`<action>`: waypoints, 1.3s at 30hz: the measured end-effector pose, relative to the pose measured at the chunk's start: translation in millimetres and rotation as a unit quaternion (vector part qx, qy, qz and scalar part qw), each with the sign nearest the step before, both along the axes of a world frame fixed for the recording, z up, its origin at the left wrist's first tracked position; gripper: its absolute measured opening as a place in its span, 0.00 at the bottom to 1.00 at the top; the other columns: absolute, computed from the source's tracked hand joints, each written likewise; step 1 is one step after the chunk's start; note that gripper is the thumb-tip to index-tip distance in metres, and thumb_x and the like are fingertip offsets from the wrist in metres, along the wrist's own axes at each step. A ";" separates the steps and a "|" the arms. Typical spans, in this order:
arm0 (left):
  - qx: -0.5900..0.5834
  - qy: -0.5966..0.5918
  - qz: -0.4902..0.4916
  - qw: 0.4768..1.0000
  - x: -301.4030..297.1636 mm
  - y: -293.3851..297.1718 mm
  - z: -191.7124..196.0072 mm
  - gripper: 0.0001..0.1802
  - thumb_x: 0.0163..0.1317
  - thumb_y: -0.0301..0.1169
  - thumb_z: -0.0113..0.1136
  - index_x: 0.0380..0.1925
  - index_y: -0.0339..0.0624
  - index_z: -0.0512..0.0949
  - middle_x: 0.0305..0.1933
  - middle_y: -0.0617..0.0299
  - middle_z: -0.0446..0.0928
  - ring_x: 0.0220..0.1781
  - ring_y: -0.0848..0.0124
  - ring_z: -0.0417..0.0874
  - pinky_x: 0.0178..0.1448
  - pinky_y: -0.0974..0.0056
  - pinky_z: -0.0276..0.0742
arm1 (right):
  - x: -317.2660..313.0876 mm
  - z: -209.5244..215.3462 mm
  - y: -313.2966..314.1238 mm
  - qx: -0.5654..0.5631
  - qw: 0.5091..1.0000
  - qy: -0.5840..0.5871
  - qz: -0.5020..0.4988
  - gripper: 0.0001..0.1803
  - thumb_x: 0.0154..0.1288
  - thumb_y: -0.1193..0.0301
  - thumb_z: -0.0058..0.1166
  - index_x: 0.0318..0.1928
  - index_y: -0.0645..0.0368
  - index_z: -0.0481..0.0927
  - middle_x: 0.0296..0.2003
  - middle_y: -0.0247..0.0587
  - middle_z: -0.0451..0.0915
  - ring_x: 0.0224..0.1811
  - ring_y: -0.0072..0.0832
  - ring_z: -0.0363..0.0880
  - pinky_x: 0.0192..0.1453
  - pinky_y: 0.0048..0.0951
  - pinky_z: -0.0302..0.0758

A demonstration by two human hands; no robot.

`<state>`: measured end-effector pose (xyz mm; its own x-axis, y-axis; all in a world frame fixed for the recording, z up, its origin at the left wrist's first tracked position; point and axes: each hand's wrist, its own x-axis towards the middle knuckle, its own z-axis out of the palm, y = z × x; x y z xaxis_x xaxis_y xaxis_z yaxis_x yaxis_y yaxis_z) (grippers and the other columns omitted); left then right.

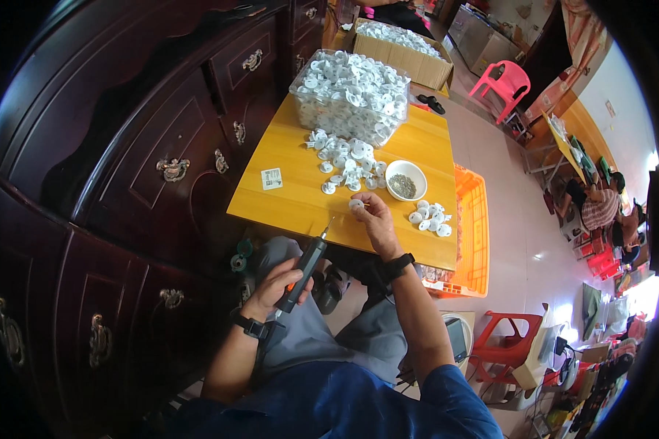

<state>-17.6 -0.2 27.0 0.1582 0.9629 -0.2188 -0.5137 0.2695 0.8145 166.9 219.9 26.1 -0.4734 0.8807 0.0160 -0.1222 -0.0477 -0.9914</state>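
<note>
My left hand (274, 286) is wrapped round a dark electric screwdriver (307, 262), its thin bit pointing up toward the table's front edge. In my right hand (375, 220) a small round white plastic part (356, 204) is pinched between thumb and fingers, just above the yellow table (285, 139). Beyond it lies a loose heap of similar white parts (348, 155). Beside my right hand stands a white bowl (419, 173) of small metal pieces, probably screws. A smaller group of white parts (430, 217) rests on the table to the right of that hand.
A clear plastic bin (322, 115) heaped with white parts stands at the table's far end, a cardboard box (410, 64) of more behind it. An orange crate (477, 241) is right of the table. Dark wooden drawers (154, 124) flank the left. People sit far right, near a pink chair (504, 86).
</note>
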 end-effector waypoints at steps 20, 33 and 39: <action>0.009 -0.008 0.004 1.000 4.3 2.2 -2.6 0.17 0.70 0.38 0.50 0.52 0.41 0.72 0.36 0.60 0.78 0.29 0.73 0.78 0.35 0.68 0.77 | -8.9 -7.3 -11.8 -0.022 0.999 0.023 0.043 0.05 0.70 0.75 0.58 0.45 0.56 0.80 0.37 0.24 0.79 0.38 0.12 0.74 0.42 0.16 0.72; 0.002 0.003 0.013 1.000 10.3 6.0 -3.7 0.14 0.71 0.38 0.48 0.51 0.44 0.70 0.35 0.60 0.77 0.29 0.73 0.78 0.36 0.68 0.77 | -15.0 -12.7 -21.8 0.005 0.999 -0.045 0.017 0.13 0.69 0.75 0.59 0.52 0.62 0.81 0.37 0.26 0.82 0.37 0.13 0.76 0.43 0.16 0.74; 0.004 0.002 0.014 1.000 10.5 5.7 -0.6 0.14 0.71 0.38 0.48 0.50 0.43 0.71 0.35 0.60 0.77 0.29 0.73 0.78 0.36 0.68 0.77 | -15.6 -10.3 -26.2 0.002 0.999 -0.041 0.009 0.12 0.68 0.76 0.59 0.50 0.64 0.82 0.37 0.30 0.84 0.37 0.14 0.79 0.44 0.18 0.76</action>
